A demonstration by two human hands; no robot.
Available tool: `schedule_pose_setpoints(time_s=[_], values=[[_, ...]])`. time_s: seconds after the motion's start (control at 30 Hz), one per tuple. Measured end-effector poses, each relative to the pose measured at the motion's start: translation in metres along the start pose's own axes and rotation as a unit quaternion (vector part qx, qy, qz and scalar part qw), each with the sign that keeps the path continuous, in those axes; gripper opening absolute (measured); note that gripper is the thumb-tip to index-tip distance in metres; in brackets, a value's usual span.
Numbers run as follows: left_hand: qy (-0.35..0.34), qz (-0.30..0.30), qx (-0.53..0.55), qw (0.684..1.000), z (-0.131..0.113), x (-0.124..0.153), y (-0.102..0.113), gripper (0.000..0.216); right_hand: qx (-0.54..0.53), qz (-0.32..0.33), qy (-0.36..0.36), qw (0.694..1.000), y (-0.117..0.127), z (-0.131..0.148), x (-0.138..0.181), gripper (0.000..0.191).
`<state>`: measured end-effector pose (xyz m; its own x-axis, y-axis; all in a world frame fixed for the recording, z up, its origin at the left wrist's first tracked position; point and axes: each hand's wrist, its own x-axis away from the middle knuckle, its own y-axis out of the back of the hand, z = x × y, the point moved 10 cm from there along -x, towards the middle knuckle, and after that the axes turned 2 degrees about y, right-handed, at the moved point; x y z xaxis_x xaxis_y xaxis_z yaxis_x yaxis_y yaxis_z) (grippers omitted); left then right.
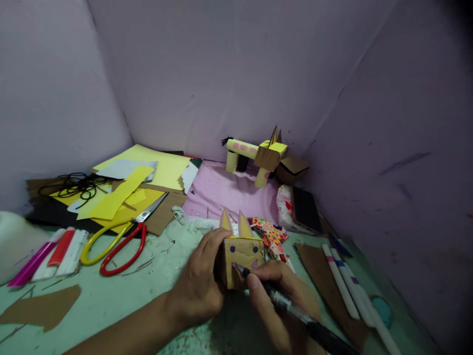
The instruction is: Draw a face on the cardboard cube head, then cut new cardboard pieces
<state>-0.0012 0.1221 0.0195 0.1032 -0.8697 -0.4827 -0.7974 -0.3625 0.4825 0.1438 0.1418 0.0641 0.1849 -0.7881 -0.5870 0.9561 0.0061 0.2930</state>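
My left hand (203, 271) is closed around the left side of a small cardboard box head (246, 249). The box has two pointed yellow ears, two dark dot eyes and pink marks on its front face. In my right hand (284, 296) is a black pen (284, 301), gripped between thumb and fingers. Its tip meets the front of the box near the left pink mark, though I cannot tell whether it is pressing. Behind the box lies a scrap of floral cloth (271, 231).
Scissors (142, 217) with red and yellow handles lie left, by yellow paper (162, 165), black cord (79, 185) and markers (61, 254). A paper animal figure (242, 148) stands at the back. Right are a phone (306, 209), a cardboard strip (325, 283) and white markers (340, 281).
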Motion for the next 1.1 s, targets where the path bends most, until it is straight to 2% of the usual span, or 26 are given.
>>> schedule_pose_setpoints(time_s=[0.37,0.73,0.83,0.97,1.1], values=[[-0.022,-0.005,-0.018,1.000,-0.006,0.002,0.001,0.063,0.017,0.037,-0.024,0.999,-0.009,-0.010,0.005,0.018],[-0.012,-0.006,-0.007,1.000,-0.002,0.003,0.001,0.068,-0.025,0.023,-0.033,0.999,-0.010,-0.008,0.007,0.010],[0.022,-0.003,0.000,1.000,0.003,0.002,0.001,0.070,-0.045,-0.033,-0.048,0.997,0.006,-0.015,0.007,0.009],[0.104,0.012,0.063,0.993,0.015,-0.002,0.000,0.072,-0.143,-0.096,-0.077,0.982,0.027,-0.044,0.001,0.007],[0.187,0.022,0.156,0.970,0.027,-0.006,-0.004,0.076,-0.186,-0.106,-0.198,0.957,0.028,-0.080,-0.005,0.026]])
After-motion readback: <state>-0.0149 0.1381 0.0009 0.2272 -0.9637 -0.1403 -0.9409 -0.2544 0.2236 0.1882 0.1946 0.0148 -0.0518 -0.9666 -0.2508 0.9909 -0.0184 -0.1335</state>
